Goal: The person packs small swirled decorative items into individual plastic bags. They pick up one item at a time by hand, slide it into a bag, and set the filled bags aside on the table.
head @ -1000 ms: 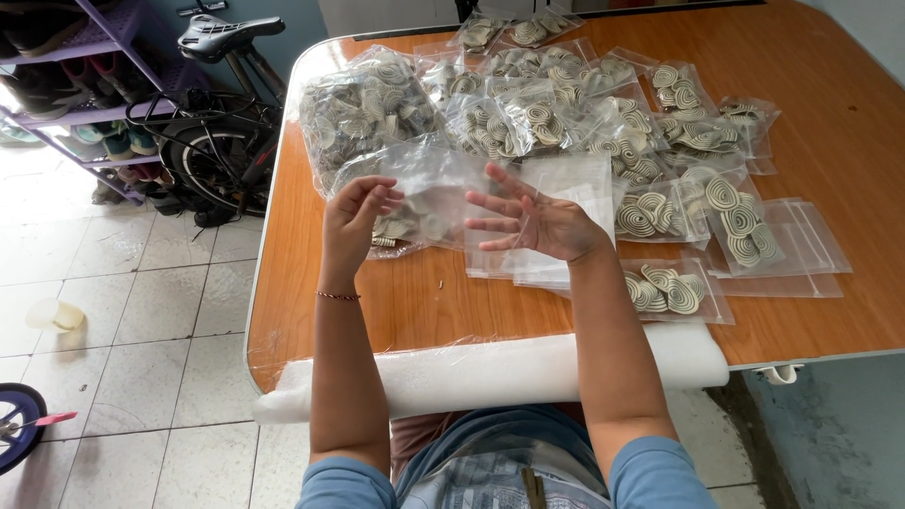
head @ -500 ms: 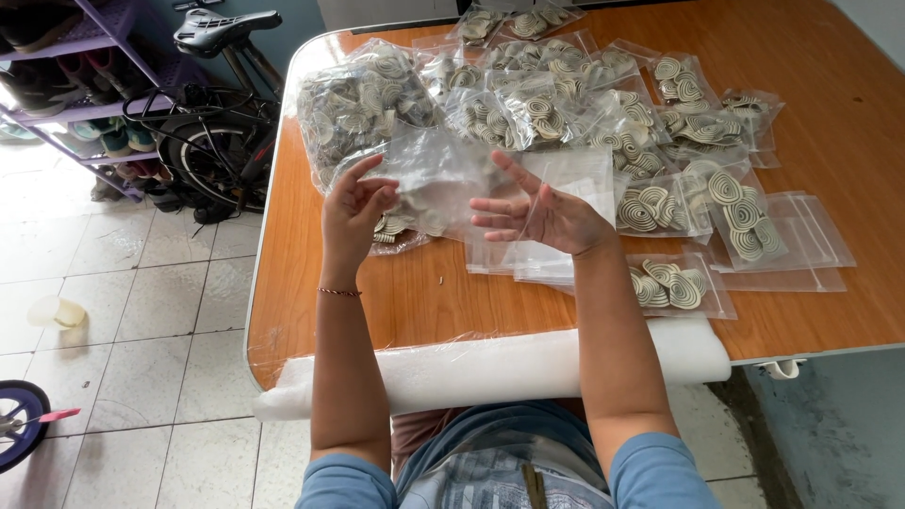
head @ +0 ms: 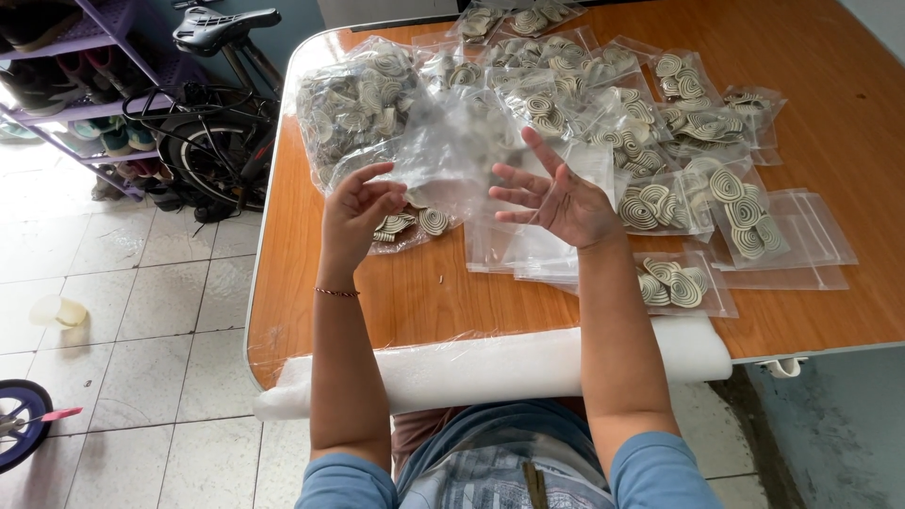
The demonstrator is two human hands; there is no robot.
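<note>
while the left hand point(head: 356, 209) pinches an empty clear bag point(head: 451, 155) between curled fingers, the right hand point(head: 556, 196) touches it, fingers spread.

Orange-brown wooden table point(head: 848, 104) is occupying the centre and right. White foam roll point(head: 490, 368) is lying along its near edge at 6 o'clock. Black bicycle point(head: 212, 132) is standing at 10 o'clock beside the table, just right of purple shoe rack point(head: 90, 57). Blue wheel point(head: 17, 419) is showing at 8 o'clock on grey tiled floor point(head: 123, 311).
</note>
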